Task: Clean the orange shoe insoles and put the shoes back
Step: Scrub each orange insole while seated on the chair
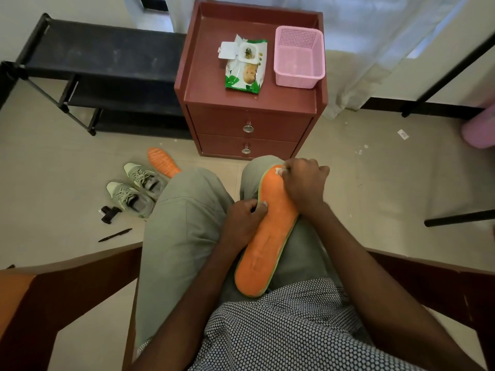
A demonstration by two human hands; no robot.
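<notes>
A black rack (101, 76) is seen at far left, its shelves bare. On the floor near it a pen (115, 235) and a small dark object (108, 214) are noted, then a pair of shoes (136, 188) standing side by side, laces up. A second insole (162, 162) lies on the floor just beyond the shoes, partly hidden by a knee. At centre far, a cabinet (249, 124) with two shut drawers carries a wipes pack (245, 66), its lid flipped open, and to the right of it a pink basket (298, 56); what lies at the bottom of the basket cannot be made out. In the near centre, an orange insole (267, 236) is laid lengthwise along the right thigh. The left hand (241, 218) is curled over the insole's left edge, thumb on the orange face, holding it down. The right hand (304, 183) is closed on a white wipe (278, 171), pressed to the insole's far end. A curtain (375, 49) hangs at far right.
</notes>
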